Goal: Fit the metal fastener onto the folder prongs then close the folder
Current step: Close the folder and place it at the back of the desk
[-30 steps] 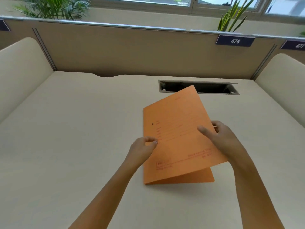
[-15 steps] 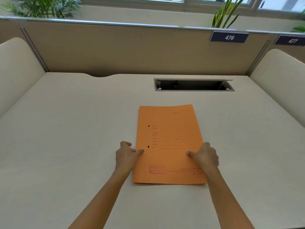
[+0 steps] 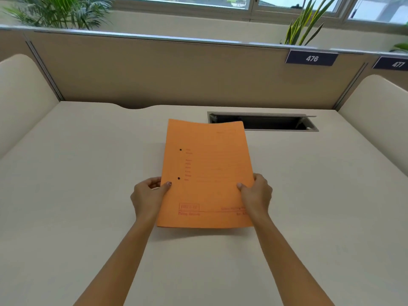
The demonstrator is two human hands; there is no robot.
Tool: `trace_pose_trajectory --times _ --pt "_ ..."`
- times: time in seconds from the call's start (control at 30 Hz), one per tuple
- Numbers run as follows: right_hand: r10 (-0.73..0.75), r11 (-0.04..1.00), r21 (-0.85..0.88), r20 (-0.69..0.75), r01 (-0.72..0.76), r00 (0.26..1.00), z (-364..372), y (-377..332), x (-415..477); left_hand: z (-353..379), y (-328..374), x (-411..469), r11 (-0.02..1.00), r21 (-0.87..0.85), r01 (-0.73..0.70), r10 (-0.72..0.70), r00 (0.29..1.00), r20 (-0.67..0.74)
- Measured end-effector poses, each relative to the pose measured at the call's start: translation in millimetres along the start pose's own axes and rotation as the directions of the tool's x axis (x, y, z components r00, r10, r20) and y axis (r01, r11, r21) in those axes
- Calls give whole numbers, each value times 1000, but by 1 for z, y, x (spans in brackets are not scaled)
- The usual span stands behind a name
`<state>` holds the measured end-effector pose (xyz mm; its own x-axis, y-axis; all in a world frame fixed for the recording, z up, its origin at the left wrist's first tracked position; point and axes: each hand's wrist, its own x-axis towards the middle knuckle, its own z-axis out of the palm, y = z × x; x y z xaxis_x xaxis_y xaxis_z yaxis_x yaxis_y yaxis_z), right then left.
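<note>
Folder (image 3: 209, 173) — orange, shut, lifted a bit off the desk (image 3: 88, 195). Gripped at its left edge by left hand (image 3: 148, 195), right edge by right hand (image 3: 257, 195) — thumbs on top.

One orange folder (image 3: 207, 173) is here, closed, with two small dark holes (image 3: 180, 149) punched near its left edge. Two bare hands grip it, the left hand (image 3: 148, 195) and the right hand (image 3: 256, 193). There is one desk (image 3: 88, 195) with one cable slot (image 3: 262, 121), two number plates (image 3: 311, 58) reading 476 and 477, and two leafy plants (image 3: 59, 12) by the window.
</note>
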<state>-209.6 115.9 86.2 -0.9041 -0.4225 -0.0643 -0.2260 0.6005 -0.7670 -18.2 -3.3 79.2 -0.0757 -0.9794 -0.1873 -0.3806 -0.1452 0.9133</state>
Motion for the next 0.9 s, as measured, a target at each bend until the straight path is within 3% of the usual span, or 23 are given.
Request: trace_pose_trajectory --times 0.1,0.3,0.57,0.8,0.9 --pt "-126 989 80 12 125 992 15 -26 22 -2 19 28 999 -34 -24 22 996 -81" --pt "-241 969 64 8 240 970 61 -71 77 6 51 101 997 -65 -44 33 985 -170" --pt "-250 967 69 102 244 963 124 -99 143 28 58 192 989 -147 25 -54 980 -192" --pt "-206 978 14 144 206 968 164 -99 183 48 49 238 996 -75 50 -60 990 -131" --pt "-249 963 -65 151 261 957 176 -93 194 54 41 250 997 -47 59 -65 988 -140"
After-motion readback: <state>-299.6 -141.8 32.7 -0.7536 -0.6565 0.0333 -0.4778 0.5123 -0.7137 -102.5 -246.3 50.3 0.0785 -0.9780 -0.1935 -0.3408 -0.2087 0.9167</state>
